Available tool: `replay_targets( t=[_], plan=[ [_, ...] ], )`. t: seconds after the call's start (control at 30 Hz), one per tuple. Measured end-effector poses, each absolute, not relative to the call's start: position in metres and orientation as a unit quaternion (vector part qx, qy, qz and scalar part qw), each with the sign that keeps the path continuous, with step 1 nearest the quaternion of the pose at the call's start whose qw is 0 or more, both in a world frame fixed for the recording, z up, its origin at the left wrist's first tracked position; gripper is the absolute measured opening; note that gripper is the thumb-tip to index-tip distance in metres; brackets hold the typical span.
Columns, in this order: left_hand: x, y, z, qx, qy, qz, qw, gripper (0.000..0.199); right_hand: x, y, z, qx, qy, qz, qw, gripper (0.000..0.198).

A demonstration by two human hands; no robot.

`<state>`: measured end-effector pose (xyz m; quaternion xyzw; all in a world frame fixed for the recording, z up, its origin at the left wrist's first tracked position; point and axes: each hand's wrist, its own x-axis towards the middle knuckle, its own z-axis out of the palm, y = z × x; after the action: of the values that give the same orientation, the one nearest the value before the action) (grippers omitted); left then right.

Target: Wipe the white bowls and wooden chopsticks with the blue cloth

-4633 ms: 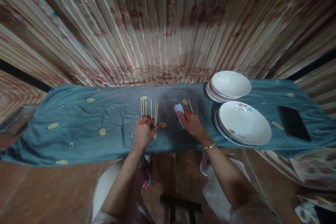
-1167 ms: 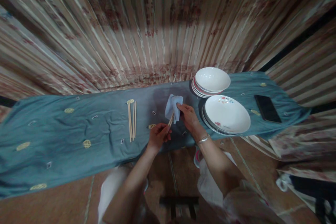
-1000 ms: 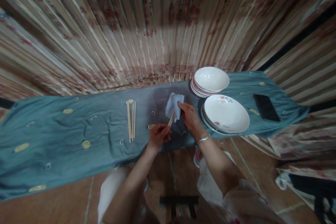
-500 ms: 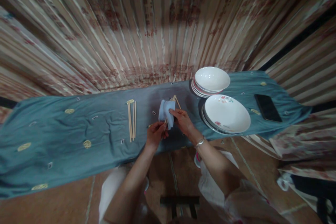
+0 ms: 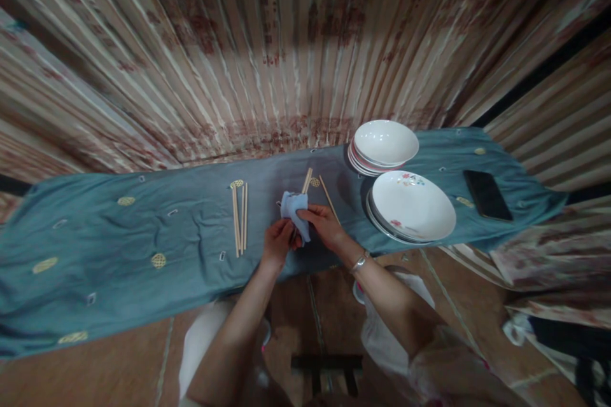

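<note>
1. L hand (image 5: 278, 241): fingers drawn tog., apparently clamped on near end of the held chopsticks (image 5: 307, 180); exact contact partly hidden behind cloth, can't count sticks for sure.
2. R hand (image 5: 323, 226): thumb + fingers pinch the blue cloth (image 5: 294, 206), folded round the mid part of the same sticks. R hand sits on the R side of them, L hand at the bottom.
3. Key relation, my read: stick axis vs. cloth. Long axis runs from L fingers, up thru cloth, away from the person, w/ slight lean to R; far tips poke out bare past the cloth. So any wipe stroke would need to follow that line, L hand as anchor, R hand as slider.
4. Single chopstick (image 5: 328, 197): on table just beyond R fingers, R hand nearer. Axis tilts the opp. way, far end leaning L; near end by R hand.
5. Laid chopsticks (image 5: 240, 219): several, left of L hand & apart from it, approx. parallel, pointing away from person. L hand nearer.
6. Further R: plate stack (image 5: 414, 206), bowl stack (image 5: 386, 143) behind it, phone (image 5: 487, 195) well apart, all on teal tablecloth (image 5: 109, 254).
</note>
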<state>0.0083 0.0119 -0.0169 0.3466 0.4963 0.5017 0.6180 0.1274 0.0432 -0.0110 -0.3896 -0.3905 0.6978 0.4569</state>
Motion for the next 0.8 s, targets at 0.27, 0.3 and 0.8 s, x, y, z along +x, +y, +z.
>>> replay_targets(
  t=[0.27,0.3,0.8],
  plan=[
    [0.014,0.009,-0.016,0.360,0.480,0.493,0.630,0.044,0.132,0.048,-0.009,-0.397,-0.353,0.716,0.452,0.031],
    [0.015,0.008,-0.016,0.357,0.479,0.496,0.631,0.044,0.133,0.049,-0.009,-0.396,-0.349,0.718,0.455,0.030],
    [0.016,0.006,-0.015,0.276,0.486,0.503,0.659,0.037,0.133,0.053,-0.014,-0.390,-0.335,0.714,0.475,0.027]
  ],
)
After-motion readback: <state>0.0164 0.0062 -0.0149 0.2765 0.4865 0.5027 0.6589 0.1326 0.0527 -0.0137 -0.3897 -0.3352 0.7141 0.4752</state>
